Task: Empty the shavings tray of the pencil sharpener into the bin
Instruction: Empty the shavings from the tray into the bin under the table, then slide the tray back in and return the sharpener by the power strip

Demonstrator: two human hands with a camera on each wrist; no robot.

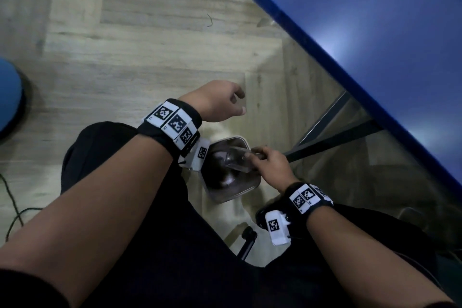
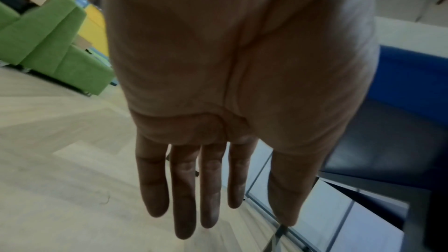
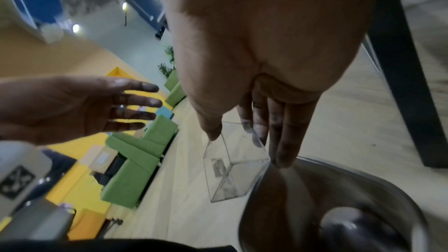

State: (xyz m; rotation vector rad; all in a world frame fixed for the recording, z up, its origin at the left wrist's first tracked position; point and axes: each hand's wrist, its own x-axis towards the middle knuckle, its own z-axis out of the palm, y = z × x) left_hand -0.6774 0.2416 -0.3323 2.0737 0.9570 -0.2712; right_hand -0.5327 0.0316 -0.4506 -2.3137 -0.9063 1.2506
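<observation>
A small clear plastic shavings tray point(image 1: 237, 157) is pinched by my right hand point(image 1: 262, 160) by thumb and fingers, tilted over the open bin point(image 1: 246, 194) on the floor between my knees. In the right wrist view the tray point(image 3: 232, 170) shows grey dust on its walls and hangs at the bin's rim point(image 3: 363, 177); my right hand point(image 3: 247, 147) grips its top edge. My left hand point(image 1: 222, 102) hovers beyond the bin and holds nothing. Its fingers point(image 2: 184, 198) are straight and spread, as the right wrist view also shows of the left hand point(image 3: 80, 106).
A blue table point(image 1: 375, 32) juts over the right side, with dark metal legs point(image 1: 332, 137) just beyond the bin. A blue stool point(image 1: 7, 92) stands at far left and a cable point(image 1: 12, 207) lies on the wooden floor. A green sofa point(image 2: 48, 45) stands farther off.
</observation>
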